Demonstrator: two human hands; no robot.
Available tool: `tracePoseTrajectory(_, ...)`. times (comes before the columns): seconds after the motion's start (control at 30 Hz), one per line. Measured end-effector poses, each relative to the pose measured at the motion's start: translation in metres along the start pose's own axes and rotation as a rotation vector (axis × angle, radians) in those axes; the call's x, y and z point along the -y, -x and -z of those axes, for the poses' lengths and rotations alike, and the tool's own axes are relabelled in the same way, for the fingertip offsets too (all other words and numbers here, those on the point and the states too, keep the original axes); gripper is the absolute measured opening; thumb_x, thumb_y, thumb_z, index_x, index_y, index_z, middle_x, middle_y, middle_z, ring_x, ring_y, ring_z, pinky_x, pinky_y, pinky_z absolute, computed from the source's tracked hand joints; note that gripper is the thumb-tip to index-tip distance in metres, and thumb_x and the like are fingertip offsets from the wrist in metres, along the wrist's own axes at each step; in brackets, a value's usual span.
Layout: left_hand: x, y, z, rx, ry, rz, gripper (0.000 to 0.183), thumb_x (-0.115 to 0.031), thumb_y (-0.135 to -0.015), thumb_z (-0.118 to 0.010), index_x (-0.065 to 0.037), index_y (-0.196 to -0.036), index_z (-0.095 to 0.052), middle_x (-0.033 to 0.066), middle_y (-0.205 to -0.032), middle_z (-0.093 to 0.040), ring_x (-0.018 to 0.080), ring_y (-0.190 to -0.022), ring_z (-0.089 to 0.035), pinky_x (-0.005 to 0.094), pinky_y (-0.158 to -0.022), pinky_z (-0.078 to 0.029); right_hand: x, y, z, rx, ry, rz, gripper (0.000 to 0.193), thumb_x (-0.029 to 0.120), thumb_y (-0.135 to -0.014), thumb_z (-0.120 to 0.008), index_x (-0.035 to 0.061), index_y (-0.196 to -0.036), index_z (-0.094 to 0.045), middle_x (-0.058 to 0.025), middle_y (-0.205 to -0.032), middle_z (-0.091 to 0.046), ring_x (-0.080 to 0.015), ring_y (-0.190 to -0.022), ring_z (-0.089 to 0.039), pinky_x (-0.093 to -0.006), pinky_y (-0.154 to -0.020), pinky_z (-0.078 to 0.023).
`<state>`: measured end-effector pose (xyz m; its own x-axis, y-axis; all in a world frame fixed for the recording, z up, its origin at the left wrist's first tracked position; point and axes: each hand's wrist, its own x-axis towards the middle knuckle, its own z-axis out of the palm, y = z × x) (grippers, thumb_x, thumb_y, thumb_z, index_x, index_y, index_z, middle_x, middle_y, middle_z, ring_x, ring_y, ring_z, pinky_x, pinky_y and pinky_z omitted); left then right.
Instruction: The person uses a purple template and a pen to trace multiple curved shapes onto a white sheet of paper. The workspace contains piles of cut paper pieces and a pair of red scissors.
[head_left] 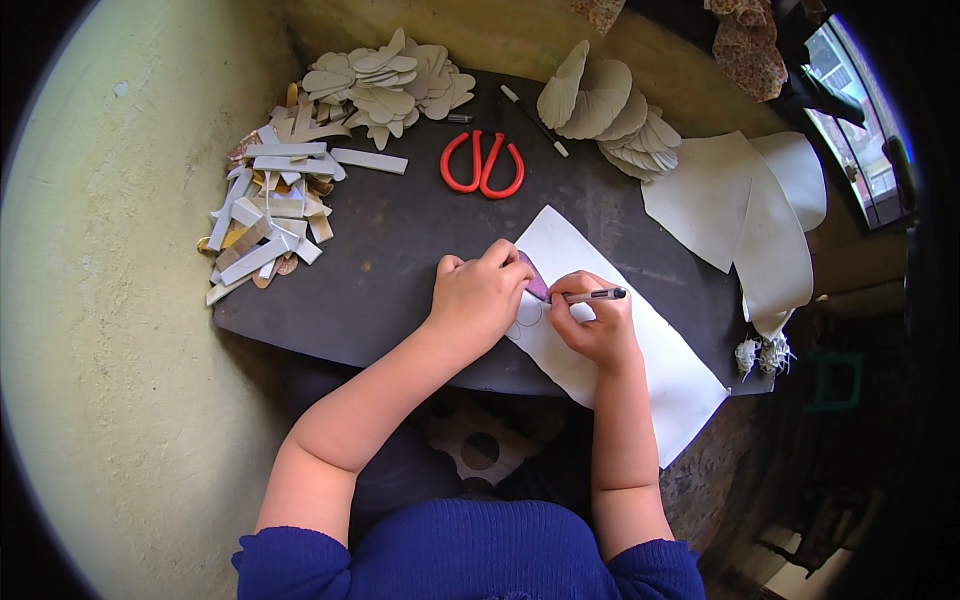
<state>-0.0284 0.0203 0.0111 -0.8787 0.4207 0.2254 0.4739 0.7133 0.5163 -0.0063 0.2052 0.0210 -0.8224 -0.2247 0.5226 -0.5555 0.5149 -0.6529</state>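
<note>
On the white sheet (677,385), the left hand (482,292) holds a purple template (537,283), the right hand (603,328) pinches a pen (606,294): tracing, seemingly; next stroke needs steadiness.

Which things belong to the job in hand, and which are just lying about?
In the job:
pen, in the right hand
purple piece, touched by the left hand
white sheet, beneath

Apparently just lying about:
red scissors
strips
cutouts
larger pale sheets

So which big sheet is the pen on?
The long white sheet under the right hand and pen; the other big sheets lie farther right, untouched.
</note>
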Motion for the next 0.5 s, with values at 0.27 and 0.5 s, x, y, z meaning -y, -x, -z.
tracePoseTrajectory(0.27,0.0002,-0.0005,0.0022,0.041,0.002,0.002,0.015,-0.011,-0.089,-0.059,-0.018,-0.096,-0.069,-0.0039,-0.105,-0.061,0.0194,-0.081,-0.064,0.0406,-0.078,-0.041,0.0018,0.0019,-0.005,0.017,-0.048,-0.053,0.014,-0.006,-0.072,-0.069,0.0027,-0.082,-0.064,-0.0101,-0.078,-0.068,-0.0226,-0.067,-0.069,-0.03,-0.062,-0.055)
tracePoseTrajectory(0.5,0.0011,-0.0002,0.0031,0.048,-0.008,-0.006,0.015,-0.011,-0.089,-0.058,-0.018,-0.099,-0.068,-0.0044,-0.107,-0.061,0.0187,-0.085,-0.064,0.0414,-0.078,-0.042,0.0056,-0.0005,-0.0068,0.069,-0.075,-0.01,0.018,-0.006,-0.073,-0.069,0.0027,-0.089,-0.065,-0.0119,-0.086,-0.069,-0.0275,-0.073,-0.068,-0.0322,-0.066,-0.055)
